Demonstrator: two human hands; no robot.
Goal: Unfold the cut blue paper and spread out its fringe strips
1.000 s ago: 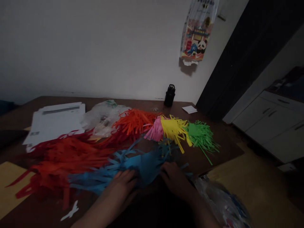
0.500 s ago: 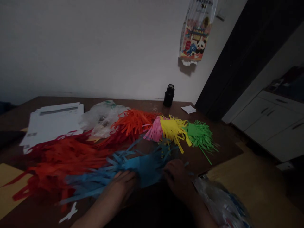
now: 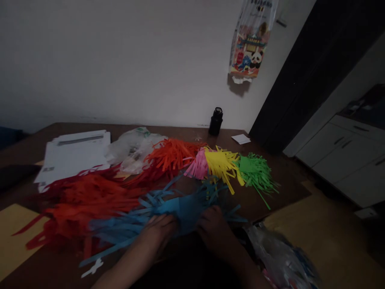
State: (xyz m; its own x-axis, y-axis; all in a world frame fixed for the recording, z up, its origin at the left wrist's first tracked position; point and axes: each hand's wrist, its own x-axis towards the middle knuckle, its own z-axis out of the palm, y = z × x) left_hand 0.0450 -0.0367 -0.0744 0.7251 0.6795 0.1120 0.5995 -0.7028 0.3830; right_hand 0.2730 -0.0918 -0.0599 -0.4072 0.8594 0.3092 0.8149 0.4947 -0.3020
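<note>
Blue fringed paper (image 3: 186, 204) lies across the front of the table, its plain folded middle between my hands and cut strips spreading to both sides. My left hand (image 3: 162, 228) rests at the near left part of that middle, fingers bent and closed on the paper. At its near right edge, my right hand (image 3: 212, 224) has curled fingers closed on it; the fingertips are dark and partly hidden. Red fringed paper (image 3: 93, 196) lies in a loose heap left of the blue strips, which partly overlap it.
Behind stand orange (image 3: 176, 152), pink (image 3: 198, 164), yellow (image 3: 219, 160) and green fringed papers (image 3: 255, 170). White sheets (image 3: 75, 154), a plastic bag (image 3: 132, 146), a black bottle (image 3: 215, 122) and a white paper piece (image 3: 241, 139) lie farther back. A filled clear bag (image 3: 279, 253) sits beyond the right table edge.
My right hand has moved left, from the strips at the right to the edge of the blue middle. The left hand stays on the paper. The view has shifted slightly.
</note>
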